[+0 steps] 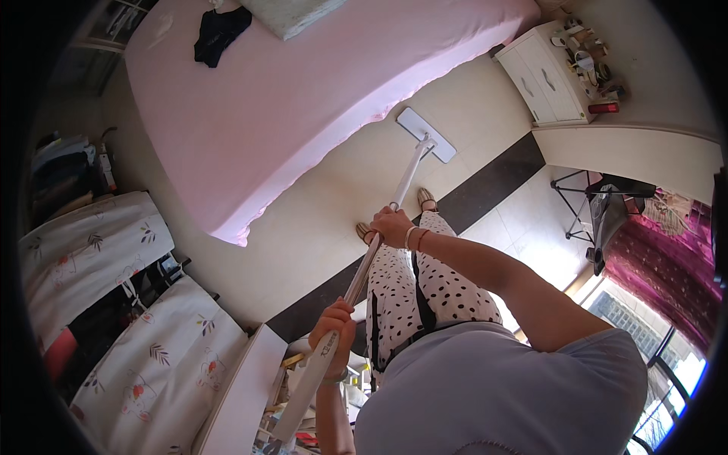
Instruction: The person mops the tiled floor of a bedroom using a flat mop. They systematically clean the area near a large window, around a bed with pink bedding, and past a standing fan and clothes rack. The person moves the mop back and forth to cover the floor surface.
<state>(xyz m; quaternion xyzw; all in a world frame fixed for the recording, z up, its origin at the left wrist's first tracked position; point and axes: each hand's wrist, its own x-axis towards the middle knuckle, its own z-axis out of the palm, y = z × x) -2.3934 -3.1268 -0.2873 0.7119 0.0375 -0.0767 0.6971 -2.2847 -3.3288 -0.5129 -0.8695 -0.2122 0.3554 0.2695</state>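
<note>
A flat mop [410, 174] with a long white and silver pole slants from the lower left up to the floor ahead. Its rectangular pale head [440, 149] lies flat on the tiles beside the bed. My left hand [331, 331] is closed around the thick white upper part of the pole, near my waist. Farther down the pole, my right hand [392, 227] wraps round it, with bands on the wrist. The pole passes just left of my legs, and my sandalled feet stand behind the mop head.
A bed [250, 129] with a pink sheet fills the far left, its edge close to the mop. A white cabinet [546, 80] with small items on top stands far right. A dark strip [493, 178] crosses the floor. Cloth-covered racks [155, 356] stand left; a black folding frame [580, 205] is at right.
</note>
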